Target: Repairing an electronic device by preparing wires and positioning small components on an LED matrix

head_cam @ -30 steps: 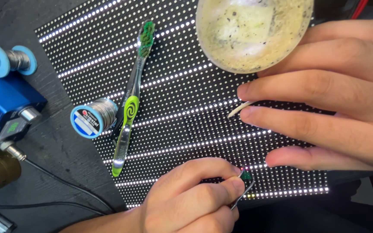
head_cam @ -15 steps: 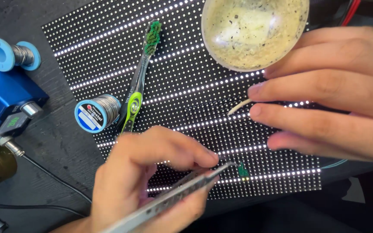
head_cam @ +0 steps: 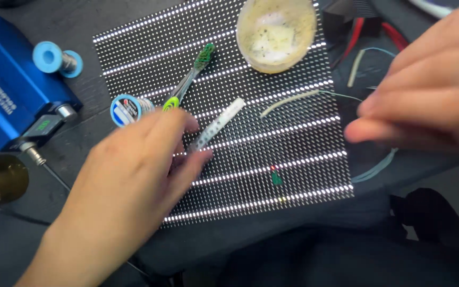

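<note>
Tweezers (head_cam: 216, 125) lying across LED panel (head_cam: 251, 159) on bench, pinched at near end by left hand (head_cam: 134, 180) grip, right hand (head_cam: 426, 101) hovering blurred, fingers loosely spread, toothbrush (head_cam: 187, 85) beside.

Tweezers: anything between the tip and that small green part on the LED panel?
Nothing visible. The left hand holds the tweezers pointing up toward the dish, away from the green part. Only bare LED panel lies between them. The toothbrush and thin wire lie off that path.
</note>
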